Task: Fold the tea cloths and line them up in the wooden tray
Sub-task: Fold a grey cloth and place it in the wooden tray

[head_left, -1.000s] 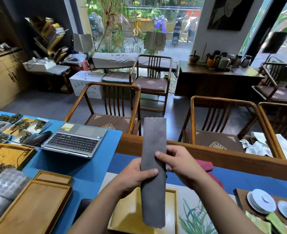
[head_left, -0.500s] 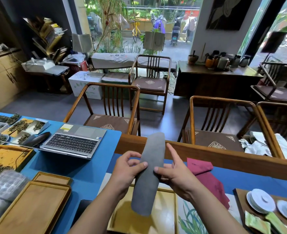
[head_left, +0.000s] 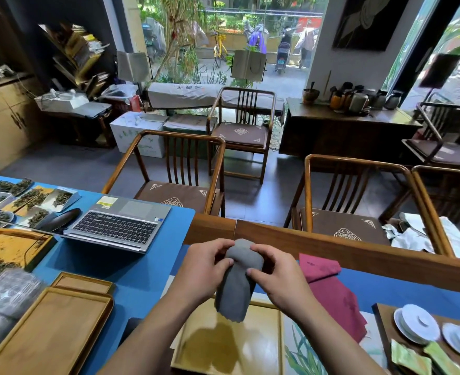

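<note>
A grey tea cloth (head_left: 237,282), folded into a narrow strip, is bent over at its top and hangs above the wooden tray (head_left: 274,345). My left hand (head_left: 204,269) grips its left side near the fold. My right hand (head_left: 280,277) holds the right side, thumb on the front and fingers over the folded top. The cloth's lower end dangles just over the tray's far rim. A maroon cloth (head_left: 331,290) lies partly unfolded on the blue table to the right of my right hand.
A laptop (head_left: 120,226) sits open at the left. Two more wooden trays (head_left: 47,336) lie at the lower left, with tea-leaf dishes (head_left: 20,201) beyond. White saucers (head_left: 418,326) and green packets sit at the lower right. Wooden chairs (head_left: 345,212) stand behind the table.
The long grey strip came down from upright and its top half has been folded over toward me. Both hands moved lower and closer together around it.
</note>
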